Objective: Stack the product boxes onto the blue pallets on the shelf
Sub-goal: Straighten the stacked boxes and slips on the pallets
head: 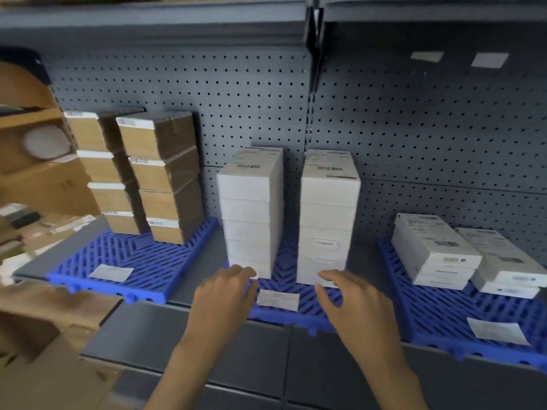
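A grey metal shelf [183, 329] backed by dark pegboard [251, 93] ran across the view. On the blue left pallet [118, 261], two stacks of brown boxes [165, 176] stood four high at the rear. This left the front grid bare around a paper label [111, 272], presumably so it could be read. The middle pallet [284, 309] bore two taller columns of white boxes, the left stack [248, 214] and the right stack [327, 217], with a gap between them. The left hand [225, 294] hovered at the foot of the left stack, fingers loosely bent and holding nothing; whether its fingertips touched the bottom box could not be told. The right hand [352, 303] was spread, equally empty, just before the right stack — both hands seemingly placed to square the columns. The right pallet [444, 306] held two low stacks of white boxes [435, 250] set towards the back — with plenty of height left above them.
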Motion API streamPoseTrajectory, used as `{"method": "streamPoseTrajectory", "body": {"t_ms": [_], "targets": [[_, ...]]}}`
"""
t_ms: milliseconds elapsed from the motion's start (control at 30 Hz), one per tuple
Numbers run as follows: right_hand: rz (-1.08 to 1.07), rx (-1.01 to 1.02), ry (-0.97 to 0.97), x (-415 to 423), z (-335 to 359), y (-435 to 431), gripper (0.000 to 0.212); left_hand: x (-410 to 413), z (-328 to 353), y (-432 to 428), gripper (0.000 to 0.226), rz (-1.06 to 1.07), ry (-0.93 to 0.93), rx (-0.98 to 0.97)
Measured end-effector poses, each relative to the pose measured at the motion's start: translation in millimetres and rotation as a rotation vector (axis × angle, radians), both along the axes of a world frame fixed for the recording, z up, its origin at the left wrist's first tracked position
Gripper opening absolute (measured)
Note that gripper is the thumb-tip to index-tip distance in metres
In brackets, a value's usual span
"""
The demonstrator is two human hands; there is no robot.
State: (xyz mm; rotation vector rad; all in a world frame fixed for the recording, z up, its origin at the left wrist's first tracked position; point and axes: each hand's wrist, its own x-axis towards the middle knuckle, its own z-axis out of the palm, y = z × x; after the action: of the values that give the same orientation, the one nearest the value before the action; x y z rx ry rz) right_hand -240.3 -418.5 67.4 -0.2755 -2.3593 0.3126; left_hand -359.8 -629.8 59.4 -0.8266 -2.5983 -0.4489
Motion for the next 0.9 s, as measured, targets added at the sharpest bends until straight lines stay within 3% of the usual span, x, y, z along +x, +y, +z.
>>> {"method": "streamPoseTrajectory", "body": {"t_ms": [200, 500, 767, 900], "targets": [[0.024, 0.094, -0.113, -41.7, -3.7, -66.0, 0.034, -46.8, -1.6, -75.2, 0.018, 0.0, -0.049, -0.198], [0.01, 0.12, -0.266, -146.4, -13.5, -192.1, 0.03, -144.0, -1.8, -173.7, 0.031, -0.045, -0.172, -0.171], [-0.012, -0.197, -0.355, -232.9, -5.4, -245.3, 0.036, -223.9, -3.3, -208.6, 0.033, -0.056, -0.441, 0.36], [-0.002, -0.427, -0.3, -278.4, -17.2, -243.9, 0.054, -265.8, -10.0, -198.9, 0.056, -0.146, -0.584, 0.539]]}}
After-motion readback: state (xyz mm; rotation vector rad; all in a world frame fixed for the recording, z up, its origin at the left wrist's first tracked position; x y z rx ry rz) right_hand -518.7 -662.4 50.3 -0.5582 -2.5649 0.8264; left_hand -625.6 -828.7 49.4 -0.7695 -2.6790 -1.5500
